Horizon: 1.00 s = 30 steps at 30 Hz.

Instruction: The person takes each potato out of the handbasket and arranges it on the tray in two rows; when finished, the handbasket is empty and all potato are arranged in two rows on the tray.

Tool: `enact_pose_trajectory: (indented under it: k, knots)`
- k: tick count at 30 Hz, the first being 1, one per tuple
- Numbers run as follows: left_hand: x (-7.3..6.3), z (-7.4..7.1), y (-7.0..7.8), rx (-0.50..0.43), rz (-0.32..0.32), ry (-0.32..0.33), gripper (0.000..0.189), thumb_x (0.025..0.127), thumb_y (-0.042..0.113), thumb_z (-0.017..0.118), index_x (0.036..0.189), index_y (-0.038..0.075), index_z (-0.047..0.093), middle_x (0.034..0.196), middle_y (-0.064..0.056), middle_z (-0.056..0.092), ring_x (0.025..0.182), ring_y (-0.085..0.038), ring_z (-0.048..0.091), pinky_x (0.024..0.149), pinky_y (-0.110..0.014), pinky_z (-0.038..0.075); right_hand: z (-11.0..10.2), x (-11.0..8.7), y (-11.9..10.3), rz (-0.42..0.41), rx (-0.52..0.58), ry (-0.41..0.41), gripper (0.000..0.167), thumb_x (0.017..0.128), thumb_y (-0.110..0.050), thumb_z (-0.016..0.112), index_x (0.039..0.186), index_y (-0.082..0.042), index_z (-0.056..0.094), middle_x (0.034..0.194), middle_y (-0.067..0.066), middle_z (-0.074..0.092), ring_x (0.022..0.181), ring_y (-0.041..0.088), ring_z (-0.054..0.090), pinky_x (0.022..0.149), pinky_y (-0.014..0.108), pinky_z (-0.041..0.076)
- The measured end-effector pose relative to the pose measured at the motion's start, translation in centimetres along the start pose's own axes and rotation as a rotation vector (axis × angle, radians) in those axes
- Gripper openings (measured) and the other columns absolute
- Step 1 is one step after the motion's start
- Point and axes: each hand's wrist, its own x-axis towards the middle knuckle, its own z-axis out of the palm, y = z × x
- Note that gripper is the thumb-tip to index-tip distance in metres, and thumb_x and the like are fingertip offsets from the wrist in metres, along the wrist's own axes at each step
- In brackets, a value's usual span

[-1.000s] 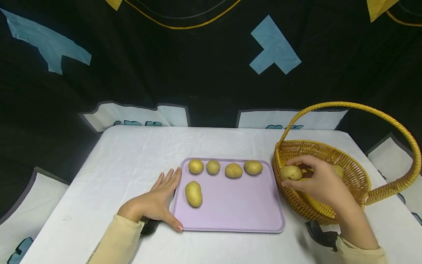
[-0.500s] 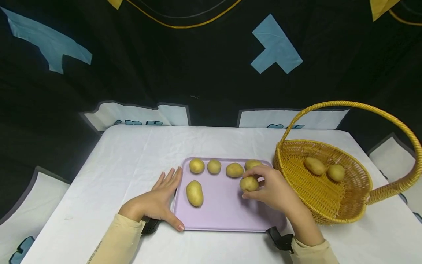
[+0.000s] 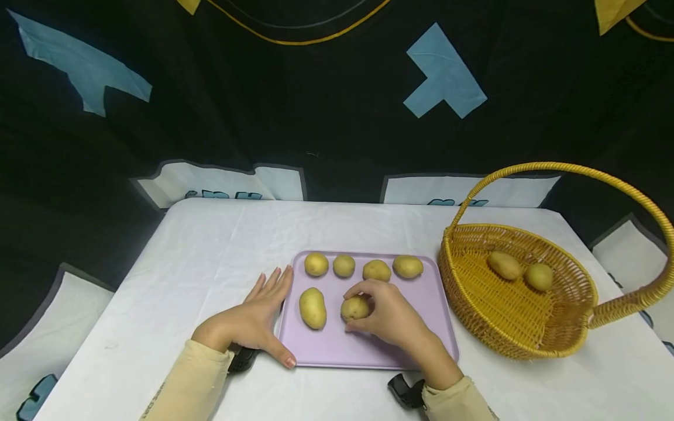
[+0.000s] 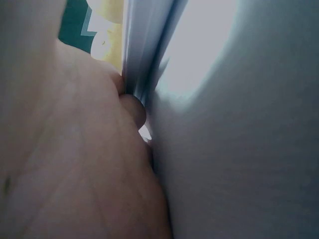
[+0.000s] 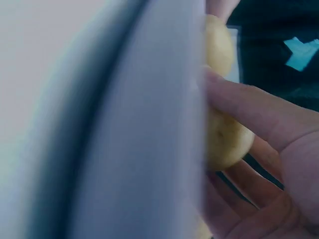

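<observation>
My right hand grips a potato between thumb and fingers, over the middle of the lilac tray. In the right wrist view the same potato shows between thumb and fingers, partly behind the tray's edge. My left hand rests with spread fingers along the tray's left edge, its thumb at the near left corner. Left of the gripped potato lies a long potato. Along the far side several potatoes form a row, from a round one to an oval one.
At the right stands a yellow wicker basket with a tall arched handle. Inside it lie two potatoes, one long and one round. A white cloth covers the table, and a dark patterned curtain hangs behind.
My right hand has carried a potato leftward out of the basket to the middle of the tray, beside the long potato. The left hand has stayed at the tray's left edge.
</observation>
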Motion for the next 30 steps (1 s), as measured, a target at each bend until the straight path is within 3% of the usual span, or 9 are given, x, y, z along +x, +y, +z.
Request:
enact_pose_trajectory:
  k: [10, 18, 30]
  knots:
    - [0.2, -0.1, 0.0, 0.003, 0.000, -0.001, 0.166, 0.044, 0.072, 0.089, 0.159, 0.002, -0.008, 0.165, -0.019, -0.009, 0.151, -0.032, -0.015, 0.119, -0.052, -0.013, 1.0, 0.2, 0.1, -0.040, 0.012, 0.003, 0.046, 0.067, -0.009, 0.094, 0.109, -0.013, 0.074, 0.105, -0.007, 0.071, 0.095, 0.009, 0.062, 0.085, 0.035, 0.053]
    - [0.2, 0.0, 0.0, -0.002, -0.003, -0.001, 0.166, 0.044, 0.071, 0.089, 0.159, 0.002, -0.007, 0.165, -0.018, -0.010, 0.151, -0.032, -0.015, 0.119, -0.052, -0.013, 1.2, 0.3, -0.1, -0.053, 0.017, -0.017, 0.058, 0.066, -0.006, 0.094, 0.119, -0.007, 0.069, 0.116, 0.002, 0.070, 0.104, 0.013, 0.063, 0.092, 0.039, 0.054]
    - [0.2, 0.0, 0.0, -0.002, 0.008, 0.005, 0.166, 0.044, 0.071, 0.089, 0.159, 0.000, -0.006, 0.165, -0.020, -0.008, 0.151, -0.034, -0.013, 0.119, -0.052, -0.012, 1.3, 0.2, 0.0, -0.056, -0.009, -0.007, 0.062, 0.068, -0.009, 0.094, 0.123, -0.003, 0.066, 0.117, 0.004, 0.069, 0.102, 0.013, 0.062, 0.092, 0.039, 0.052]
